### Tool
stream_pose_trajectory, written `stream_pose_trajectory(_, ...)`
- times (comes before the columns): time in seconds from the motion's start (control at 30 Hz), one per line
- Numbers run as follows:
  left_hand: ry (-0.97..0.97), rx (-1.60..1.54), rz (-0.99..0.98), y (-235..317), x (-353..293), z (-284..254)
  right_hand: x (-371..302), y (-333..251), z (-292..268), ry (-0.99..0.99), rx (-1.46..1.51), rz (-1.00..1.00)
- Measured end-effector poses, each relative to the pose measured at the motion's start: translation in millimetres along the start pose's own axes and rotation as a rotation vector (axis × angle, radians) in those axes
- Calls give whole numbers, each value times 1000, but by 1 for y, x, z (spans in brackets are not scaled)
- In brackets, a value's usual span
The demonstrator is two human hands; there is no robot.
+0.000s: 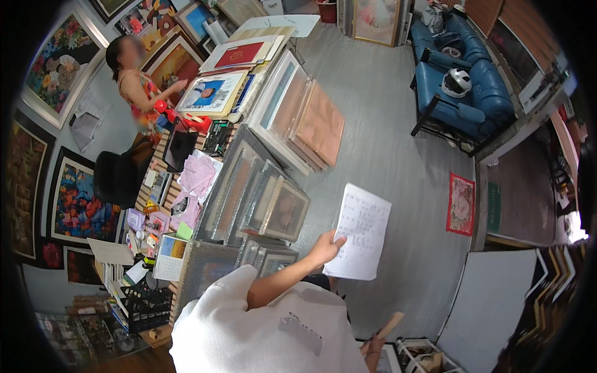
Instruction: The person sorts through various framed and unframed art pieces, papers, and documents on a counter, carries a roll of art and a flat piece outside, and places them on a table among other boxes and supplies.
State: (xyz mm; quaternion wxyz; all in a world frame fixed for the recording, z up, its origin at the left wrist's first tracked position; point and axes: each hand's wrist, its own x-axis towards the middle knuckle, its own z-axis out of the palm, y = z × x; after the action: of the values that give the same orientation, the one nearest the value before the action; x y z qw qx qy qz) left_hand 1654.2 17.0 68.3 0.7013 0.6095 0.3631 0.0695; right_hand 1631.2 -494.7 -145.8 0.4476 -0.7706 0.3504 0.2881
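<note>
Nearest is the white shirt (249, 329). The left hand (326, 247) pinches a handwritten sheet (360, 233) over the grey floor (373, 130). Lower, the right hand (373, 349) seems closed around a pale wooden piece (392, 323). I judge both are picked up, neither laid down yet. Farther stand wrapped frames (280, 208).

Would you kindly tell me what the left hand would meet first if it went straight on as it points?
Beyond its paper sheet, the left hand seems free over the grey floor; the blue sofa may come first, though depth is unclear.
</note>
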Motion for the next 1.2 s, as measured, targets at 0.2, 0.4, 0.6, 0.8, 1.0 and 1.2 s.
stream_pose_trajectory(0.2, 86, -70, 48, 88, 122, 12, 48, -151, 71, -112, -351, -15)
stream_pose_trajectory(0.4, 183, -156, 10, 123, 268, 30, 147, -328, 156, -193, -609, -136)
stream_pose_trajectory(0.6, 268, -358, 25, 184, 411, 45, 264, -509, 178, -167, -1025, -325)
stream_pose_trajectory(0.8, 511, -418, 73, 263, 516, 11, 351, -863, 299, -39, -935, -658)
stream_pose_trajectory(1.0, 776, -522, 55, 275, 630, -55, 319, -1156, 555, -494, -566, -1024)
stream_pose_trajectory(1.2, 920, -660, 97, 332, 757, -122, 254, -1286, 752, -589, -673, -1225)
